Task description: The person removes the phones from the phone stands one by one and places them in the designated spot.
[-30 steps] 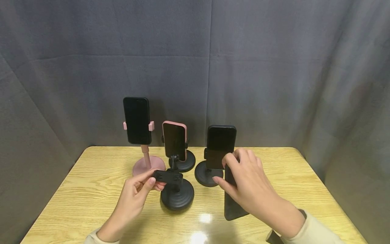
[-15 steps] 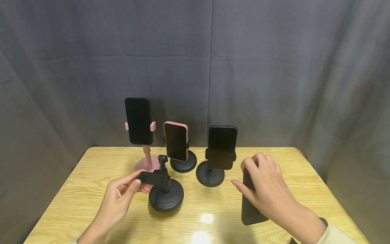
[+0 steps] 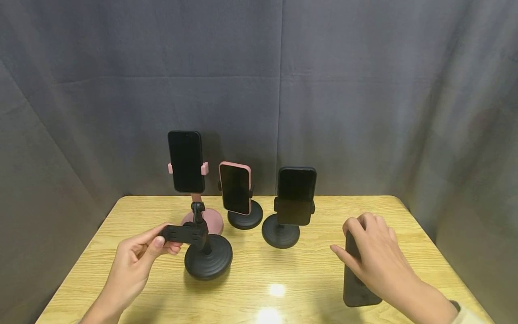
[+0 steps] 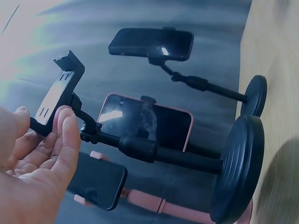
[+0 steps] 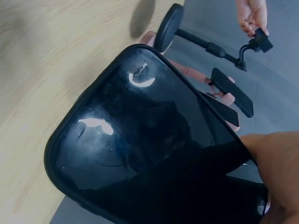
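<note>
My left hand (image 3: 131, 265) pinches the end of the clamp (image 3: 182, 234) on a black phone stand (image 3: 208, 256). No phone sits in that clamp. The stand's round base (image 4: 238, 168) appears raised off the table, with its shadow apart from it. On the right, my right hand (image 3: 376, 261) grips a black phone (image 3: 358, 288) from above by its upper part. The phone's glossy screen (image 5: 140, 130) fills much of the right wrist view. My right fingers partly cover the phone.
Behind stand a pink stand (image 3: 214, 220) holding a black phone (image 3: 186, 162), a black stand (image 3: 245, 216) with a pink-edged phone (image 3: 235, 188), and another black stand (image 3: 280, 231) with a dark phone (image 3: 296, 195). A grey curtain (image 3: 344, 90) hangs behind the wooden table (image 3: 259, 274).
My left hand has moved left with the black stand, which now overlaps the pink base in view. My right hand has carried the black phone right and nearer to me.
</note>
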The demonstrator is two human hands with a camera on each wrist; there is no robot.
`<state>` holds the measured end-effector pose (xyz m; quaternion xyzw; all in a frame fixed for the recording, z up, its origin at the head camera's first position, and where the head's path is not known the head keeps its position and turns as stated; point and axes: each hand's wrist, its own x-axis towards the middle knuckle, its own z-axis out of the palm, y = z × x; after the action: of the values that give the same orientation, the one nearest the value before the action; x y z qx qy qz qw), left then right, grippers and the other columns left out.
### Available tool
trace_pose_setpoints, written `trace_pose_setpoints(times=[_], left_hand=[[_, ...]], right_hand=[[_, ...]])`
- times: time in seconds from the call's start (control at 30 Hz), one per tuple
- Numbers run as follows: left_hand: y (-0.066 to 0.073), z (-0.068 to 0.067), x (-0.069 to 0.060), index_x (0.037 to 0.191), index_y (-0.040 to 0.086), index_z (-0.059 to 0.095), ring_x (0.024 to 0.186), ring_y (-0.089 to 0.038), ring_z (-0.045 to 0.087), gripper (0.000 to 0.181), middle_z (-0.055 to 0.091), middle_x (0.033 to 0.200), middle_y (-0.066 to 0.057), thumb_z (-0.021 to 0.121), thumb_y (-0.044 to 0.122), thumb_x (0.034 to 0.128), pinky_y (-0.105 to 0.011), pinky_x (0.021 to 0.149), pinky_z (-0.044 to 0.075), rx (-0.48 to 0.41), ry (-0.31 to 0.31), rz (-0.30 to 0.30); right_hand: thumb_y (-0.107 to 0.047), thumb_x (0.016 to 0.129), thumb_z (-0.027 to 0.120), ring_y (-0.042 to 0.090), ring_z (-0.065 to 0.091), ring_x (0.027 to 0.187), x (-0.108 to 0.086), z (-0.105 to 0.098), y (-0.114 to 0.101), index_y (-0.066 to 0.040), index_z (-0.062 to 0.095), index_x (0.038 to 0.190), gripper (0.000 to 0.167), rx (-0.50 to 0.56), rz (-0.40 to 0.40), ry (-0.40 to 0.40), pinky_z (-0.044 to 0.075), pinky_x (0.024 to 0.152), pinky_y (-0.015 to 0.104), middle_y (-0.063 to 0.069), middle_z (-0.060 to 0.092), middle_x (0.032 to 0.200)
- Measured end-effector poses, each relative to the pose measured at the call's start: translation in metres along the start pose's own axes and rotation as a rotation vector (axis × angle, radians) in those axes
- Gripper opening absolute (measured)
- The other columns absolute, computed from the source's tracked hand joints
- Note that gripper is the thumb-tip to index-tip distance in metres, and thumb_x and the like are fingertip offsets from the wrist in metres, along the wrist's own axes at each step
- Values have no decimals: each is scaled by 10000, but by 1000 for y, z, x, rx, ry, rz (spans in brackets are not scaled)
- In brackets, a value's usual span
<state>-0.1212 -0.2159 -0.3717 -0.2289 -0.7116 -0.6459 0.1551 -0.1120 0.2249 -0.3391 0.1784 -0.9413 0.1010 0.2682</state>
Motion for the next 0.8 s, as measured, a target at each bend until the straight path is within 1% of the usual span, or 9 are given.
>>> trace_pose_setpoints(times=[0.1, 0.2, 0.27, 0.4, 0.47, 0.5, 0.57, 0.67, 0.8], left_hand=[[2, -7, 0, 1278, 172, 665, 840, -69, 749, 415, 780, 931, 39, 459, -86, 1027, -139, 925, 547, 2, 10, -23], [2, -14, 0, 1292, 99, 659, 846, -78, 750, 384, 780, 938, 24, 452, -88, 1028, -146, 931, 548, -19, 12, -23], [2, -18, -1, 1303, 21, 642, 847, -83, 748, 352, 780, 941, 13, 447, -86, 1031, -157, 926, 555, -28, 18, -20], [3, -27, -3, 1316, -40, 619, 848, -87, 749, 334, 785, 949, 5, 439, -77, 1036, -159, 920, 557, -44, 47, -26], [3, -31, -3, 1321, -74, 603, 852, -89, 751, 331, 787, 956, -4, 435, -80, 1036, -158, 919, 557, -56, 55, -16], [3, -34, -3, 1320, -72, 605, 855, -91, 753, 333, 788, 961, -12, 433, -86, 1034, -158, 920, 557, -61, 59, -8], [3, -38, -2, 1315, -114, 588, 868, -102, 755, 330, 788, 977, -32, 423, -105, 1030, -170, 919, 562, -82, 59, 18], [2, -45, -2, 1318, -85, 600, 892, -106, 761, 348, 791, 1002, -42, 410, -118, 1028, -171, 920, 561, -92, 63, 51], [1, -56, 1, 1313, -77, 597, 939, -110, 760, 375, 784, 1045, -47, 369, -149, 1024, -199, 896, 578, -141, 46, 109]], right_hand=[[-287, 743, 880, 186, 380, 794, -5, 2, 7, -171, 537, 926, 407, -5, 14, -3, 234, 673, 300, -25, 432, 850], [-289, 747, 880, 186, 371, 796, -10, 4, 13, -172, 537, 928, 405, -14, 32, -16, 229, 673, 302, -24, 423, 850], [-293, 752, 881, 182, 364, 798, -12, 5, 17, -178, 538, 929, 403, -20, 46, -30, 223, 673, 301, -28, 417, 849], [-297, 756, 879, 167, 355, 796, -17, 9, 23, -182, 544, 929, 394, -26, 64, -44, 227, 673, 299, -37, 422, 846], [-295, 754, 879, 162, 352, 791, -19, 10, 26, -182, 543, 926, 394, -25, 68, -44, 229, 671, 299, -39, 423, 843], [-295, 754, 879, 161, 352, 790, -20, 11, 27, -183, 543, 924, 393, -24, 70, -45, 229, 668, 300, -40, 426, 844], [-299, 758, 875, 162, 350, 785, -22, 11, 29, -185, 539, 917, 388, -26, 75, -50, 227, 664, 299, -40, 425, 839], [-303, 761, 873, 162, 348, 784, -25, 12, 32, -190, 539, 913, 384, -29, 85, -63, 218, 661, 298, -42, 426, 838], [-306, 771, 867, 172, 354, 783, -28, 12, 35, -188, 534, 911, 381, -32, 99, -80, 214, 661, 300, -37, 427, 836]])
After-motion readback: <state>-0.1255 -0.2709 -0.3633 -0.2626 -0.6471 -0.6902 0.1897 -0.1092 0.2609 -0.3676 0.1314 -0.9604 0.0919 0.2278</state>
